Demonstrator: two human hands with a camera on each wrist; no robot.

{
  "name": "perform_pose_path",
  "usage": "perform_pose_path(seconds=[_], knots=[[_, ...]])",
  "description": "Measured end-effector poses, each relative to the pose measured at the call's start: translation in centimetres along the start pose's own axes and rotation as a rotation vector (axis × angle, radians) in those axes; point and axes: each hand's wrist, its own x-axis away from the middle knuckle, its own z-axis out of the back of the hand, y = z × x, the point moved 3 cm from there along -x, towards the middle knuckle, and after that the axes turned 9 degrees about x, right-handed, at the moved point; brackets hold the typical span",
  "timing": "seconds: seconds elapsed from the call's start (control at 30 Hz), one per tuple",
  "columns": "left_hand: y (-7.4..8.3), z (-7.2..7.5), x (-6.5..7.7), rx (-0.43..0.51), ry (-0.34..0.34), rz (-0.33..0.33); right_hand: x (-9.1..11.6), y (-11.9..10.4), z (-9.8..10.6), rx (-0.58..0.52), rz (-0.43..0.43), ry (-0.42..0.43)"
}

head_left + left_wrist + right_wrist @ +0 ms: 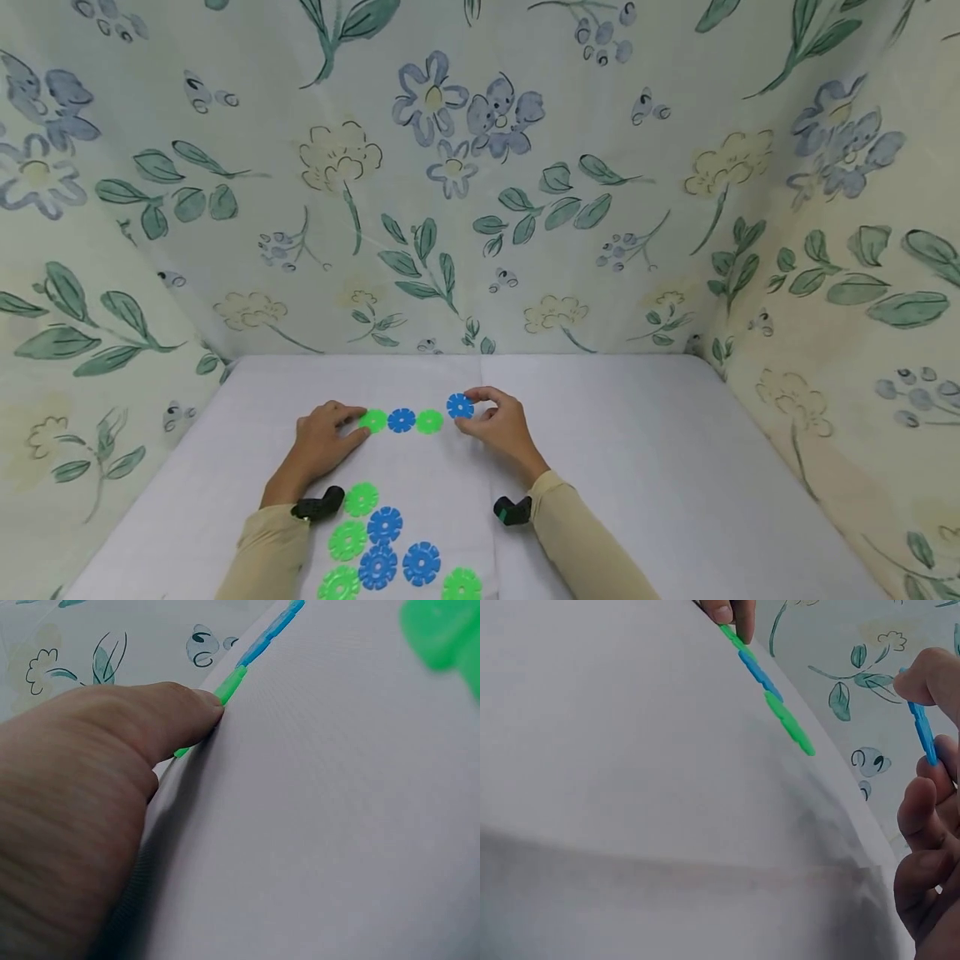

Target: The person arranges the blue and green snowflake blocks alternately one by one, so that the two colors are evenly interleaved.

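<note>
Three notched plastic discs lie in a row near the back of the table: a green disc [373, 421] at the left end, a blue disc [401, 420] in the middle and another green disc [430, 422] at the right. My left hand [324, 437] holds the left-end green disc between thumb and forefinger; its thumb [184, 712] covers part of the disc in the left wrist view. To the right of the row, my right hand [504, 427] pinches a second blue disc [460, 406] between thumb and finger. That disc [922, 731] is raised off the table in the right wrist view.
Nearer me, between the forearms, lie several loose discs, among them a green one [362, 499] and a blue one [422, 564]. A white cloth [637, 475] covers the table, with a crease right of the discs. Flower-patterned fabric walls [465, 250] stand behind and at both sides.
</note>
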Motion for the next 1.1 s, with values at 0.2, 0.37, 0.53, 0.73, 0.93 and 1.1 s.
perform_pose_path(seconds=[0.2, 0.37, 0.53, 0.73, 0.93, 1.1], knots=[[0.0, -0.5, 0.0, 0.013, -0.021, 0.001, 0.1, 1.3, -0.7, 0.037, -0.051, -0.015], [0.1, -0.4, -0.4, 0.004, -0.02, -0.003, -0.1, 1.7, -0.8, 0.053, -0.028, 0.006], [0.1, 0.1, -0.8, -0.009, -0.012, -0.01, -0.5, 1.5, -1.2, 0.096, -0.019, 0.002], [0.2, 0.5, -0.7, -0.01, -0.013, -0.002, -1.0, 1.6, -1.6, 0.156, -0.02, 0.011], [-0.1, 0.3, -0.6, -0.007, -0.016, 0.013, -1.3, 1.8, -1.9, 0.184, -0.031, -0.008], [-0.3, 0.0, -0.3, -0.004, -0.022, 0.032, -1.0, 1.8, -1.9, 0.206, -0.057, -0.028]])
